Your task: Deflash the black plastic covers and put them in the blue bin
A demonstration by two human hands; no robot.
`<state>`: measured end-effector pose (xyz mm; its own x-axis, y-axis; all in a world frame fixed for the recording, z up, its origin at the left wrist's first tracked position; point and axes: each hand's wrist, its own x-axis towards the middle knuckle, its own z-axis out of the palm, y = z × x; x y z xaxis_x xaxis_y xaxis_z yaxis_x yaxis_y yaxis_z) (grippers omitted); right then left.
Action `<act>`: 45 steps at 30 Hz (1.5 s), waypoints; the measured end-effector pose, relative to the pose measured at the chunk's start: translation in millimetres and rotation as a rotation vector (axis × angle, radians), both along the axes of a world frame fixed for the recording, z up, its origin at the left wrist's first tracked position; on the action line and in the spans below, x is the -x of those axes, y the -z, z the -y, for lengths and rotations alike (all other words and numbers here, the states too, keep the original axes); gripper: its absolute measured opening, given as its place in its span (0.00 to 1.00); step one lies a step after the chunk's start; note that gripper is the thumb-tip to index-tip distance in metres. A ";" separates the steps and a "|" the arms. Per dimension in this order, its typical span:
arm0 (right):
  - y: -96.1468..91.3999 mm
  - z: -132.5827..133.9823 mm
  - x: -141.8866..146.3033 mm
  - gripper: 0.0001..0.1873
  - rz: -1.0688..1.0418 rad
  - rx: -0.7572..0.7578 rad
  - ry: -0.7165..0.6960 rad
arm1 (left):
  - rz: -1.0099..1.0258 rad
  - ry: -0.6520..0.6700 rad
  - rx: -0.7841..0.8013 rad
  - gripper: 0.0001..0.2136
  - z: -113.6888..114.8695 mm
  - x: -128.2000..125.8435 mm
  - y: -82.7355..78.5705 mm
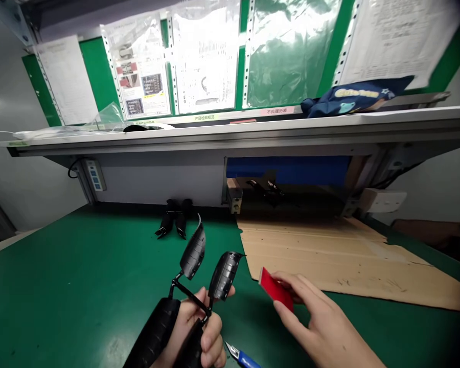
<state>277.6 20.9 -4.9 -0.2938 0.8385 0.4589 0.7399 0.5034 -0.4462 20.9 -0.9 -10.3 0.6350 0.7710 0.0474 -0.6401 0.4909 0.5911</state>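
My left hand (pixel 210 335) is closed around a black molded plastic part (pixel 224 276), a branched frame with several curved, ribbed shell pieces. Its upper shells stand clear of the hand; the lower ones run off the bottom edge. To the right, my right hand (pixel 318 317) pinches a flat red block (pixel 276 289) between thumb and fingers, apart from the black part. Beneath the hands a craft knife (pixel 243 355) with a blue handle lies on the green table, its blade pointing up and left. My left palm is partly hidden by the black part.
More black plastic parts (pixel 174 220) lie at the back of the green table (pixel 80 276). A cardboard sheet (pixel 310 255) covers the right side, leading to an opening with dark parts (pixel 268 191). Overhead runs a shelf (pixel 214 140) bearing a dark blue pouch (pixel 356 97).
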 end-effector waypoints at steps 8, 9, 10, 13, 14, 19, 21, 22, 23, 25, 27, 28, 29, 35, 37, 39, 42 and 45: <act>-8.7 25.8 31.0 0.21 0.101 -0.274 -0.212 | -0.088 0.182 0.058 0.29 4.5 -18.3 24.2; -8.2 26.9 32.7 0.22 0.123 -0.288 -0.242 | -0.093 0.192 0.068 0.29 5.0 -19.2 25.7; -8.1 27.8 34.0 0.21 0.140 -0.298 -0.281 | -0.092 0.189 0.079 0.28 5.5 -19.7 26.7; -10.3 28.6 35.9 0.21 0.160 -0.309 -0.398 | -0.091 0.188 0.090 0.28 6.4 -19.1 26.8; -11.4 28.5 36.1 0.20 0.155 -0.301 -0.388 | -0.096 0.176 0.091 0.28 6.8 -18.6 26.4; -14.1 28.4 36.8 0.20 0.137 -0.281 -0.382 | -0.117 0.150 0.108 0.21 8.3 -17.8 23.8; -13.8 28.7 37.3 0.20 0.134 -0.275 -0.376 | -0.130 0.141 0.121 0.22 9.2 -17.7 22.4; -13.6 28.8 37.5 0.21 0.130 -0.272 -0.343 | -0.142 0.139 0.124 0.24 9.8 -17.5 21.5; -13.4 28.9 37.6 0.21 0.124 -0.276 -0.321 | -0.150 0.138 0.129 0.27 10.5 -17.4 20.5; -13.3 29.2 37.7 0.21 0.131 -0.291 -0.356 | -0.146 0.140 0.152 0.29 12.0 -17.2 18.7; -13.3 29.2 37.7 0.20 0.129 -0.307 -0.419 | -0.152 0.119 0.173 0.27 13.2 -17.2 17.6; -13.2 29.1 37.8 0.20 0.121 -0.306 -0.406 | -0.169 0.104 0.173 0.27 13.6 -17.1 17.3; -13.2 28.8 37.7 0.20 0.111 -0.295 -0.373 | -0.192 0.104 0.165 0.28 13.9 -16.9 17.1; -14.5 28.7 36.6 0.20 0.114 -0.278 -0.400 | -0.228 0.165 0.189 0.27 16.7 -14.8 10.9; -14.3 28.8 35.6 0.21 0.104 -0.266 -0.340 | -0.245 0.153 0.171 0.29 18.0 -14.8 8.5; -13.3 28.8 34.6 0.21 0.122 -0.264 -0.380 | -0.226 0.163 0.160 0.29 18.5 -15.3 8.7; -10.9 28.5 34.0 0.20 0.147 -0.258 -0.393 | -0.213 0.163 0.148 0.29 17.7 -16.2 14.0; -8.8 27.7 34.4 0.21 0.148 -0.256 -0.328 | -0.225 0.119 0.167 0.27 16.3 -16.1 20.1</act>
<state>243.2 -6.8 3.9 -0.6040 0.5545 0.5725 0.5688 0.8030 -0.1777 36.9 -17.3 -30.4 0.7013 0.6759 -0.2263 -0.4343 0.6569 0.6163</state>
